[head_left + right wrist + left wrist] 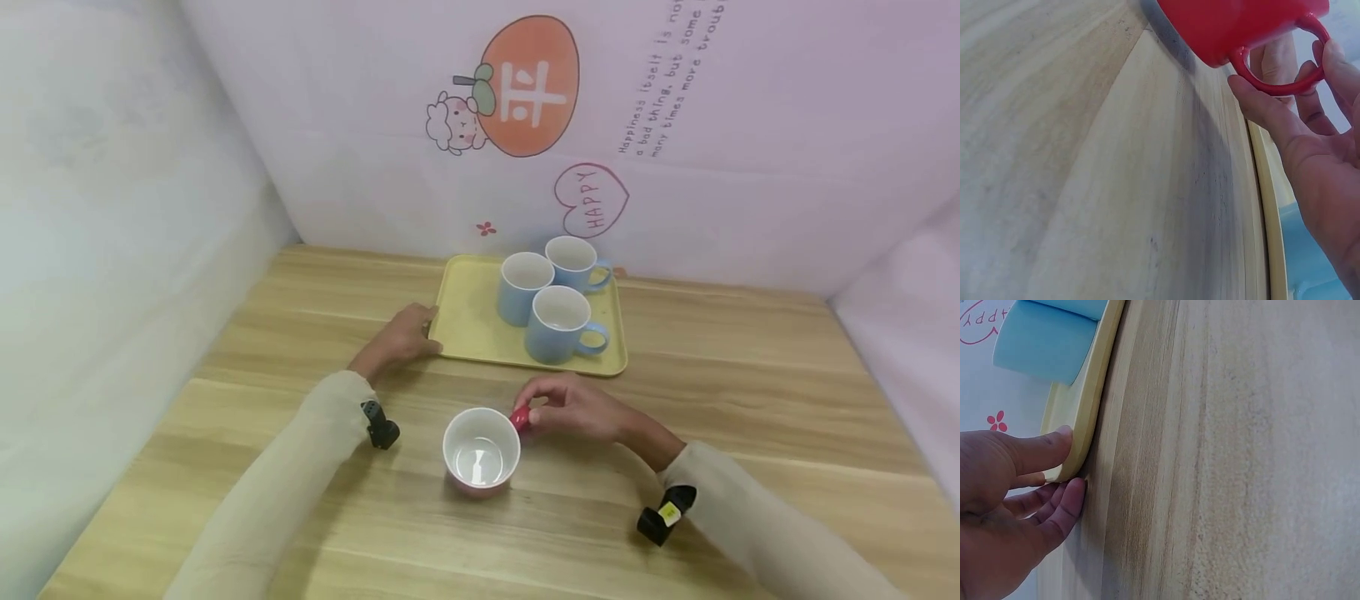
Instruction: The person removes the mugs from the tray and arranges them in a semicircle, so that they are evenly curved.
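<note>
Right hand [573, 408] has thumb and fingers curled round the red mug [482, 450] by its handle [1277, 91]; left hand [402, 333] pinches a corner of the yellow tray [468, 321]. Mug's just this side of the tray, so I'd keep it level and the tray steady. Glossy round mug, white inside; shallow-lipped tray, wood-grain bench [750, 375].

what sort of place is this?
Probably a staged tabletop recording setup: a printed backdrop directly behind a wood-grain table, pale sheeting at the sides, and a black camera on each wrist.
</note>
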`<state>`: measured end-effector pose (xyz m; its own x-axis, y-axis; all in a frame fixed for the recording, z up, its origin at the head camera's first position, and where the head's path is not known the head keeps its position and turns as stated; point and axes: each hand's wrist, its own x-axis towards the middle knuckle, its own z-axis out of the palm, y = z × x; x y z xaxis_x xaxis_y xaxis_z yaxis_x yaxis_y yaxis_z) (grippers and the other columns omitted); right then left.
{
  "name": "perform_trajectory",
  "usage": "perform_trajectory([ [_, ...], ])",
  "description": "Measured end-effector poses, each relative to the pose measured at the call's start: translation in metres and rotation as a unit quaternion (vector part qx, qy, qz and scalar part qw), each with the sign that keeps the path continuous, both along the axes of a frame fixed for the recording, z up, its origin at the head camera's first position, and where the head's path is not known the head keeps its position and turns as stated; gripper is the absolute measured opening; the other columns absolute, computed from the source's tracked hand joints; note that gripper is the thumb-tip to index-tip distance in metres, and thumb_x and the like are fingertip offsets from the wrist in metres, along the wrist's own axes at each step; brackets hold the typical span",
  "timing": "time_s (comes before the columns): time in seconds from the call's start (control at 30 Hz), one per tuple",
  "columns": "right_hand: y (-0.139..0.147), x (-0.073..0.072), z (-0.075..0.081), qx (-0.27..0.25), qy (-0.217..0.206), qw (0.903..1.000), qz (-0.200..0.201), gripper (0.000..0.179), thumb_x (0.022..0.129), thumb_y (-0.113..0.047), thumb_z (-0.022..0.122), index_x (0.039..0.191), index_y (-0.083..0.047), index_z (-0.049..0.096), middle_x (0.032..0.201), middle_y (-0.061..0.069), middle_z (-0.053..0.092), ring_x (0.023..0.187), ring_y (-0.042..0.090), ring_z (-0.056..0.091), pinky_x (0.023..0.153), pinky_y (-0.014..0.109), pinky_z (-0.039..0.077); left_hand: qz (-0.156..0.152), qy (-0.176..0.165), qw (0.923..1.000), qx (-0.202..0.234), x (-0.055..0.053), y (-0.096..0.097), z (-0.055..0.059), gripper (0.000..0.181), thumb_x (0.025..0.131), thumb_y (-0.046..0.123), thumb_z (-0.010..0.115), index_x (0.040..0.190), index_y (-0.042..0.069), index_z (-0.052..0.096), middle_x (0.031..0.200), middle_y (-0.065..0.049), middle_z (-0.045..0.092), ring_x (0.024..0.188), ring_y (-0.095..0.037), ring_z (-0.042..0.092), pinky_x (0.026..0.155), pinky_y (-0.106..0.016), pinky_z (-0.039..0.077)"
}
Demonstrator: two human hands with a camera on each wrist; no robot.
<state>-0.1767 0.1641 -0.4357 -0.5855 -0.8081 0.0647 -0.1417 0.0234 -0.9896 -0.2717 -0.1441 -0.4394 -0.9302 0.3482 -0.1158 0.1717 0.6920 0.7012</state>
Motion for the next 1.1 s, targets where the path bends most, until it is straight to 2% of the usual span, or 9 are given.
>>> perform_trajectory([
  [0.13, -0.002, -0.001, -0.002, -0.006, -0.015, 0.9997, 0.021, 0.013, 0.097, 0.001, 0.061, 0.108, 0.006, 0.065, 0.102, 0.017, 0.068, 0.094, 0.036, 0.067, 0.085, 0.052, 0.055, -0.016, 0.013, 0.9997, -0.010, 0.000, 0.004, 0.001, 0.066, 0.082, 0.003, 0.074, 0.140, -0.013, 0.047, 0.122, -0.029, 0.053, 0.113, -0.038, 0.052, 0.107, -0.048, 0.039],
  [0.27, -0.006, -0.003, -0.003, -0.005, -0.014, 0.9989, 0.044, 0.014, 0.099, 0.000, 0.059, 0.110, 0.006, 0.065, 0.103, 0.017, 0.068, 0.095, 0.037, 0.067, 0.086, 0.052, 0.055, -0.003, 0.004, 0.9997, -0.024, 0.001, 0.005, 0.004, 0.067, 0.083, 0.001, 0.074, 0.142, -0.012, 0.045, 0.125, -0.029, 0.052, 0.116, -0.039, 0.051, 0.109, -0.047, 0.037],
  [0.37, -0.009, -0.005, -0.002, 0.003, -0.014, 0.9985, 0.052, 0.014, 0.099, -0.002, 0.060, 0.110, 0.005, 0.065, 0.103, 0.015, 0.068, 0.096, 0.038, 0.067, 0.087, 0.051, 0.055, 0.005, 0.000, 0.9997, -0.023, 0.000, 0.005, 0.004, 0.057, 0.082, 0.001, 0.075, 0.134, -0.009, 0.054, 0.123, -0.028, 0.053, 0.112, -0.039, 0.052, 0.107, -0.048, 0.039],
  [0.47, -0.012, -0.005, -0.001, 0.007, -0.012, 0.9981, 0.060, 0.013, 0.099, -0.001, 0.059, 0.109, 0.006, 0.065, 0.103, 0.014, 0.068, 0.096, 0.036, 0.067, 0.087, 0.050, 0.055, 0.004, 0.000, 0.9999, -0.016, 0.000, 0.005, 0.003, 0.052, 0.082, 0.002, 0.076, 0.129, -0.009, 0.057, 0.121, -0.027, 0.053, 0.110, -0.038, 0.053, 0.105, -0.048, 0.041],
  [0.67, -0.021, -0.007, -0.004, 0.005, -0.014, 0.9968, 0.079, 0.014, 0.099, -0.001, 0.058, 0.110, 0.005, 0.065, 0.104, 0.012, 0.068, 0.097, 0.029, 0.066, 0.088, 0.048, 0.055, 0.004, 0.002, 0.9998, -0.018, 0.001, 0.004, 0.005, 0.061, 0.082, 0.002, 0.076, 0.137, -0.010, 0.052, 0.122, -0.028, 0.053, 0.111, -0.038, 0.053, 0.105, -0.048, 0.041],
  [0.77, -0.026, -0.008, -0.007, -0.008, -0.025, 0.9955, 0.091, 0.014, 0.099, 0.001, 0.057, 0.110, 0.008, 0.064, 0.103, 0.013, 0.068, 0.097, 0.029, 0.067, 0.088, 0.049, 0.055, 0.002, 0.003, 0.9998, -0.017, 0.001, 0.004, 0.005, 0.063, 0.082, 0.001, 0.076, 0.138, -0.010, 0.051, 0.122, -0.028, 0.053, 0.111, -0.038, 0.053, 0.105, -0.048, 0.041],
  [0.93, -0.031, -0.009, -0.009, -0.028, -0.076, 0.9895, 0.119, 0.017, 0.100, 0.003, 0.055, 0.111, 0.015, 0.059, 0.104, 0.013, 0.067, 0.100, 0.027, 0.067, 0.090, 0.053, 0.052, -0.003, -0.007, 0.9998, -0.016, 0.002, 0.003, 0.003, 0.067, 0.083, 0.001, 0.075, 0.143, -0.010, 0.046, 0.125, -0.028, 0.052, 0.112, -0.038, 0.053, 0.105, -0.048, 0.041],
  [1.1, -0.035, -0.009, -0.011, -0.037, -0.109, 0.9846, 0.131, 0.022, 0.102, 0.000, 0.053, 0.112, 0.019, 0.055, 0.105, 0.016, 0.065, 0.102, 0.027, 0.068, 0.091, 0.055, 0.051, -0.009, -0.007, 0.9996, -0.026, 0.002, 0.002, 0.004, 0.072, 0.085, 0.002, 0.075, 0.147, -0.009, 0.040, 0.129, -0.029, 0.049, 0.109, -0.037, 0.053, 0.101, -0.047, 0.045],
])
